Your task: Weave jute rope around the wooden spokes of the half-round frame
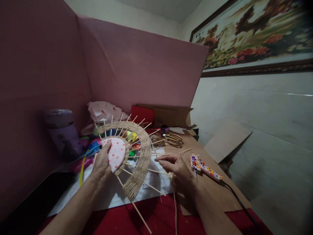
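I judge the step as winding twine (175, 209) across sticks (142, 218) of one fan-shaped frame (144, 153), held above one white sheet (107, 197); next calls for even tension. Left hand (102, 160) clamps its dotted centre (116, 153) – right hand (177, 166) pinches, seemingly on twine. I count one glue gun (205, 169), one pair of scissors (173, 139).

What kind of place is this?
Probably a home craft table: there's a flowery glue gun, gold-handled scissors, and a left hand holding a fan-shaped piece of sticks and twine.
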